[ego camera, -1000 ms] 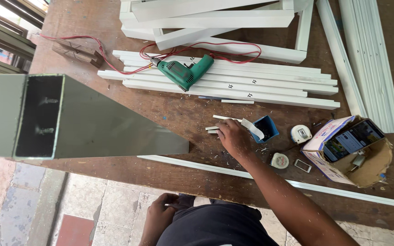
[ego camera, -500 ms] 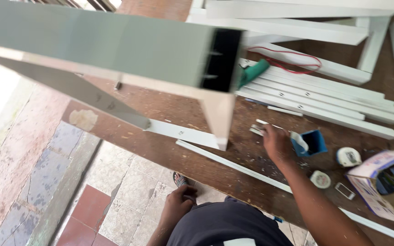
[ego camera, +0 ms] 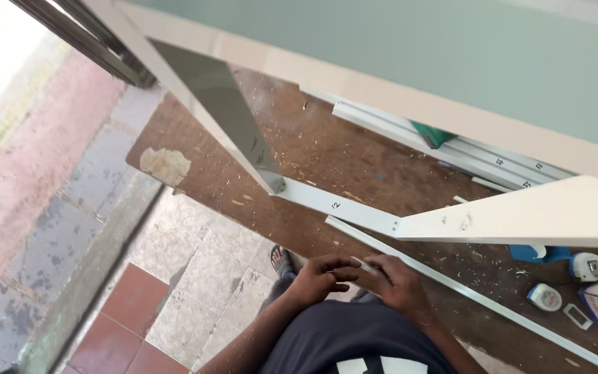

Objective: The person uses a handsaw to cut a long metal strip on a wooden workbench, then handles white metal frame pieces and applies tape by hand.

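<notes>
The right hand (ego camera: 396, 280) has come off the worktop (ego camera: 327, 159), away from the small white pieces by the blue box (ego camera: 531, 253) at 3 o'clock, and back to the body. The left hand (ego camera: 316, 277) has risen to meet it at 6 o'clock; fingertips touch around something small. The view has swung left, and the big pale frame (ego camera: 451, 90) now fills 12 to 3 o'clock.

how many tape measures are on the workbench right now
2, both at the right end of the workbench: one tape measure beside the blue box, the other tape measure just below it. The white frame may hide more.
</notes>
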